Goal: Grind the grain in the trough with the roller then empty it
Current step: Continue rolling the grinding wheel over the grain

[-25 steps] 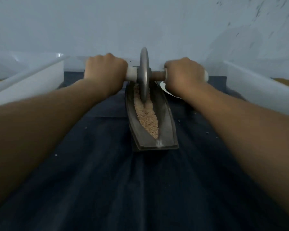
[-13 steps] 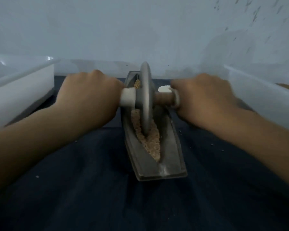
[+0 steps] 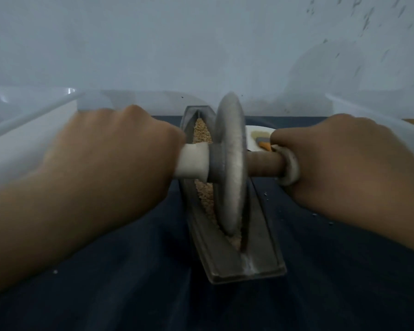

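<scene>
One trough [image 3: 261,259], one roller [image 3: 232,163], two hands [image 3: 110,158] [image 3: 351,163] seemingly gripping.

Roller [image 3: 232,163]: dull grey metal disc, matt, with a pale, dusty-looking rim. Its axle [image 3: 263,164] looks like bare brown wood right of the disc, with a white matt wrap [image 3: 193,164] left of it. Trough [image 3: 227,263]: dark matt metal with smooth flanges, holding coarse, granular tan grain [image 3: 202,133]. Underlay: dark blue cloth [image 3: 129,295], matt and creased; the bin [image 3: 22,139] at left looks like smooth, whitish translucent plastic.
</scene>
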`<state>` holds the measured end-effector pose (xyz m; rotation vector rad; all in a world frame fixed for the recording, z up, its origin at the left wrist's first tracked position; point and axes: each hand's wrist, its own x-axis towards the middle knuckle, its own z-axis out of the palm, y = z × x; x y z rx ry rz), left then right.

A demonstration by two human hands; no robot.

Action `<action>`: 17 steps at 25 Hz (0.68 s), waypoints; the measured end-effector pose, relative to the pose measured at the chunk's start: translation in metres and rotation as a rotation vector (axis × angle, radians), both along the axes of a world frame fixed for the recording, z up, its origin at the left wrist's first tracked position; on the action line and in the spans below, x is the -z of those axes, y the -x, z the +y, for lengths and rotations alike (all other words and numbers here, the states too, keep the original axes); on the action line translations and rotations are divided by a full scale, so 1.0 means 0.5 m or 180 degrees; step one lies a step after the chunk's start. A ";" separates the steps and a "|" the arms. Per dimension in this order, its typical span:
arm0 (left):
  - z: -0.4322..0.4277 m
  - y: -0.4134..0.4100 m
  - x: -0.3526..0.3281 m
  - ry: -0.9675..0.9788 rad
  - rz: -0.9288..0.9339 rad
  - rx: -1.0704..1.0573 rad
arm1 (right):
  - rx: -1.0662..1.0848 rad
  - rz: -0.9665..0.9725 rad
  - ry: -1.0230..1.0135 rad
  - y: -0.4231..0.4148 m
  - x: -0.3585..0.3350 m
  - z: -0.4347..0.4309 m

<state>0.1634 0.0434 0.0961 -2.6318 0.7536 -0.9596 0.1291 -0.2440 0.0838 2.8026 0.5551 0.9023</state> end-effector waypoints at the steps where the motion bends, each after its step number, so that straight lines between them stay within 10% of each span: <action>1: -0.013 -0.017 0.009 -0.0106 -0.0026 -0.0257 | 0.0153 -0.0033 -0.0002 -0.022 -0.002 0.013; 7: -0.078 -0.152 -0.021 0.0187 0.0560 -0.0975 | 0.1047 0.0855 -0.0335 -0.189 -0.052 0.082; 13: 0.023 -0.038 0.028 0.0161 0.0356 -0.0057 | -0.0080 -0.0221 0.0076 -0.009 -0.015 0.016; 17: -0.036 -0.084 0.015 -0.0175 -0.0078 -0.0557 | 0.0759 0.0028 -0.0120 -0.090 -0.005 0.051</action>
